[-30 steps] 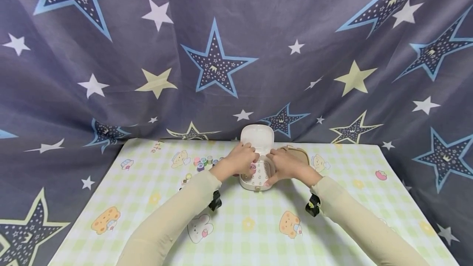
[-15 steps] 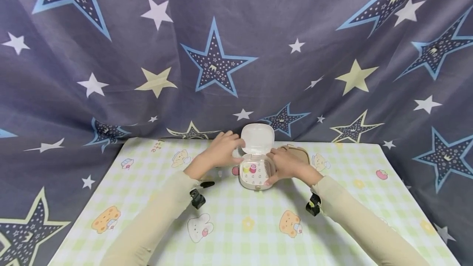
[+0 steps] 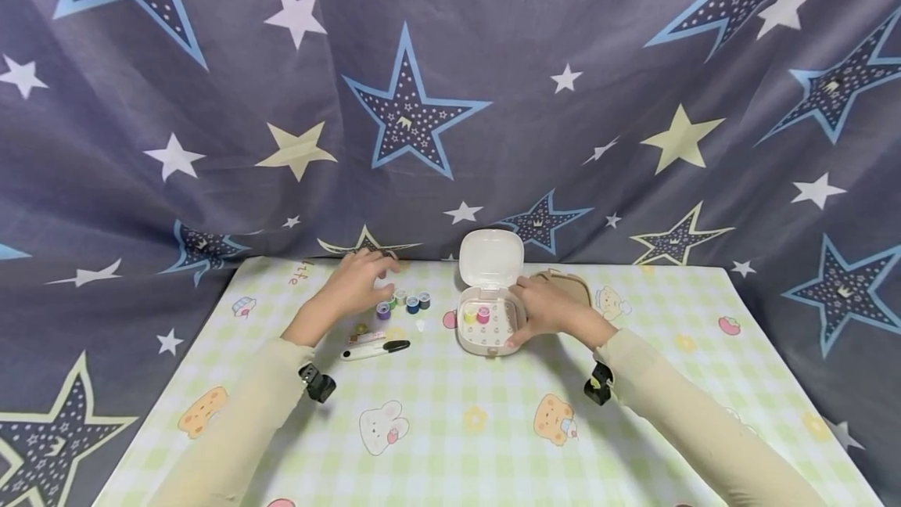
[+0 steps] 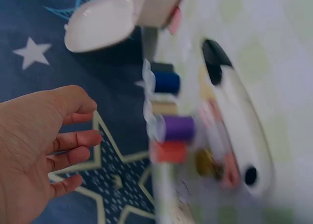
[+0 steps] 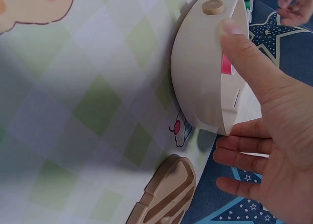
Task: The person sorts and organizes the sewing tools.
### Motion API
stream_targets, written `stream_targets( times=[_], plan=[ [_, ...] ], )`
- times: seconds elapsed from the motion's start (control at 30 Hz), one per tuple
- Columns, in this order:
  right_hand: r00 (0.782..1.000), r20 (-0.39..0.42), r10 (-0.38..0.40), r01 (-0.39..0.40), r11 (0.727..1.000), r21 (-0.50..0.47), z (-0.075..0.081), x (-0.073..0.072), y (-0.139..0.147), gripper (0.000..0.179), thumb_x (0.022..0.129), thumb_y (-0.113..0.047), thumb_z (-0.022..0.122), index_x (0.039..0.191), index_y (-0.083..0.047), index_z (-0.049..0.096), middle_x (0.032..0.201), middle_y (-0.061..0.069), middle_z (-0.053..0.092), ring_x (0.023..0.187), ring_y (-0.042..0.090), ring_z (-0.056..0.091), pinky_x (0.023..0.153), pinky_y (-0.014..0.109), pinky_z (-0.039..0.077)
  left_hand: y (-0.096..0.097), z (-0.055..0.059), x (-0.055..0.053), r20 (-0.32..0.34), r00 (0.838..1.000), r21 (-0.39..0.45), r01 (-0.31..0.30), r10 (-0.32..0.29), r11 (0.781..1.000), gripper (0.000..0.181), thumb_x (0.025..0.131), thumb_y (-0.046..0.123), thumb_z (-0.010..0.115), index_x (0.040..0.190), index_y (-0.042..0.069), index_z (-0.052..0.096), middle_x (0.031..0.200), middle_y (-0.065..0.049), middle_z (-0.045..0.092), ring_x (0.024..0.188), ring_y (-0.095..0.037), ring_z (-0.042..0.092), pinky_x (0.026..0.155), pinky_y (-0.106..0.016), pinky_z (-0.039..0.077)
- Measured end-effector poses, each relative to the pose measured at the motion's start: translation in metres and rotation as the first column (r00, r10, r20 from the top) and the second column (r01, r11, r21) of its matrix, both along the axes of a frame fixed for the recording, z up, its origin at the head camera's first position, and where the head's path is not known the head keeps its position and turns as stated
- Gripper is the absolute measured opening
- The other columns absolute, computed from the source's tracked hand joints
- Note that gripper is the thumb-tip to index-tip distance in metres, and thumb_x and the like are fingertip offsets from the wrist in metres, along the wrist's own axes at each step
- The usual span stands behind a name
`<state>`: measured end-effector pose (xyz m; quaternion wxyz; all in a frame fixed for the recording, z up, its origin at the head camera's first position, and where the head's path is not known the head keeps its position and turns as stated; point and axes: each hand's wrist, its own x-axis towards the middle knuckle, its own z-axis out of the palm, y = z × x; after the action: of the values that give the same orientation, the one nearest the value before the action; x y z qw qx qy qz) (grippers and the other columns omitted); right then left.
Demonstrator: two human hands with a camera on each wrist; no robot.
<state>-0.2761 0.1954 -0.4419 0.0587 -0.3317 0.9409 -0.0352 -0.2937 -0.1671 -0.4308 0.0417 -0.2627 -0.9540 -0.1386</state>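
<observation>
A cream sewing box (image 3: 490,344) stands on the table with its lid (image 3: 491,257) raised. Inside, a yellow thread spool (image 3: 470,318) and a pink thread spool (image 3: 483,315) sit among rows of small pegs. My right hand (image 3: 545,307) holds the box at its right side, the thumb (image 5: 244,48) over the front rim and the fingers at the back. To the left, my left hand (image 3: 355,284) hovers by several loose spools, including a purple one (image 3: 383,311) and a blue one (image 3: 412,305). Its fingers are loosely bent with nothing between them in the left wrist view.
A white tool with a black end (image 3: 373,350) lies in front of the loose spools, beside a small pinkish item (image 3: 366,338) and a yellowish piece (image 3: 361,328). Behind my right hand is a brown compartment tray (image 3: 572,285). A star-patterned curtain (image 3: 450,100) hangs along the table's back edge.
My left hand has moved left out of the box to the loose spools, uncovering the yellow and pink spools on the pegs. The right hand stays on the box.
</observation>
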Motion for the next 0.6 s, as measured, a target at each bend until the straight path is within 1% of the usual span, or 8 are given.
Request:
stream_targets(
  times=[0.1, 0.13, 0.2, 0.3, 0.37, 0.43, 0.47, 0.6],
  plan=[
    [1.0, 0.006, -0.004, 0.004, 1.0, 0.002, 0.0, 0.0, -0.001, 0.094, 0.065, -0.063, 0.087, 0.125, 0.005, 0.064, 0.108, 0.013, 0.064, 0.097, 0.03, 0.06, 0.099, 0.051, 0.044, -0.013, -0.008, 0.0, 0.007, 1.0, -0.02, -0.015, 0.015, 1.0, 0.031, 0.09, 0.019, 0.073, 0.12, 0.012, 0.07, 0.108, -0.013, 0.07, 0.098, -0.029, 0.054, 0.088, -0.052, 0.043],
    [1.0, 0.003, -0.003, 0.003, 1.0, 0.004, 0.0, 0.0, -0.001, 0.094, 0.065, -0.064, 0.086, 0.125, 0.005, 0.064, 0.107, 0.012, 0.064, 0.097, 0.03, 0.06, 0.099, 0.051, 0.044, -0.016, -0.011, 0.0, 0.01, 1.0, -0.026, -0.018, 0.019, 0.999, 0.031, 0.09, 0.019, 0.073, 0.12, 0.011, 0.07, 0.111, -0.013, 0.07, 0.101, -0.031, 0.055, 0.089, -0.054, 0.043],
    [1.0, 0.0, 0.0, 0.0, 1.0, 0.003, 0.0, 0.0, -0.001, 0.093, 0.065, -0.063, 0.087, 0.125, 0.005, 0.064, 0.107, 0.012, 0.065, 0.097, 0.03, 0.06, 0.099, 0.051, 0.044, -0.022, -0.015, 0.0, 0.008, 1.0, -0.038, -0.022, 0.022, 0.999, 0.032, 0.089, 0.019, 0.074, 0.12, 0.011, 0.07, 0.116, -0.014, 0.069, 0.112, -0.038, 0.057, 0.095, -0.059, 0.044],
    [1.0, 0.001, -0.002, 0.002, 1.0, 0.001, 0.0, 0.001, 0.0, 0.095, 0.065, -0.063, 0.087, 0.126, 0.006, 0.063, 0.109, 0.013, 0.065, 0.101, 0.031, 0.061, 0.1, 0.051, 0.045, -0.028, -0.023, 0.001, 0.003, 1.0, -0.049, -0.027, 0.028, 0.998, 0.034, 0.087, 0.019, 0.076, 0.119, 0.011, 0.071, 0.117, -0.013, 0.067, 0.117, -0.041, 0.055, 0.097, -0.063, 0.043],
    [1.0, 0.008, -0.005, 0.005, 1.0, -0.006, -0.001, 0.001, 0.0, 0.097, 0.065, -0.062, 0.087, 0.128, 0.007, 0.062, 0.111, 0.015, 0.065, 0.103, 0.033, 0.062, 0.101, 0.051, 0.045, -0.031, -0.028, 0.001, -0.013, 1.0, -0.062, -0.029, 0.028, 0.998, 0.034, 0.085, 0.019, 0.077, 0.118, 0.012, 0.071, 0.113, -0.011, 0.067, 0.115, -0.038, 0.055, 0.095, -0.061, 0.044],
    [1.0, 0.016, -0.008, 0.008, 1.0, -0.014, -0.001, 0.002, 0.0, 0.097, 0.065, -0.061, 0.088, 0.129, 0.008, 0.061, 0.113, 0.016, 0.065, 0.105, 0.034, 0.062, 0.102, 0.05, 0.045, -0.033, -0.032, 0.002, -0.028, 0.999, -0.068, -0.027, 0.025, 0.997, 0.033, 0.085, 0.019, 0.079, 0.116, 0.012, 0.072, 0.108, -0.009, 0.066, 0.103, -0.032, 0.054, 0.089, -0.056, 0.044],
    [1.0, 0.015, -0.005, 0.006, 1.0, -0.016, -0.001, 0.002, 0.0, 0.098, 0.065, -0.06, 0.088, 0.129, 0.009, 0.061, 0.113, 0.016, 0.065, 0.105, 0.034, 0.062, 0.101, 0.05, 0.046, -0.034, -0.034, 0.001, -0.04, 0.999, -0.072, -0.025, 0.022, 0.997, 0.032, 0.084, 0.02, 0.08, 0.115, 0.013, 0.073, 0.105, -0.009, 0.066, 0.101, -0.03, 0.054, 0.087, -0.055, 0.044],
    [1.0, 0.015, -0.002, 0.002, 1.0, -0.024, 0.001, 0.001, -0.001, 0.097, 0.066, -0.059, 0.088, 0.129, 0.009, 0.061, 0.113, 0.017, 0.065, 0.104, 0.033, 0.062, 0.1, 0.049, 0.047, -0.036, -0.039, 0.001, -0.061, 0.998, -0.058, -0.02, 0.017, 0.998, 0.03, 0.084, 0.019, 0.081, 0.113, 0.012, 0.073, 0.101, -0.009, 0.066, 0.095, -0.028, 0.052, 0.083, -0.053, 0.042]
  ],
)
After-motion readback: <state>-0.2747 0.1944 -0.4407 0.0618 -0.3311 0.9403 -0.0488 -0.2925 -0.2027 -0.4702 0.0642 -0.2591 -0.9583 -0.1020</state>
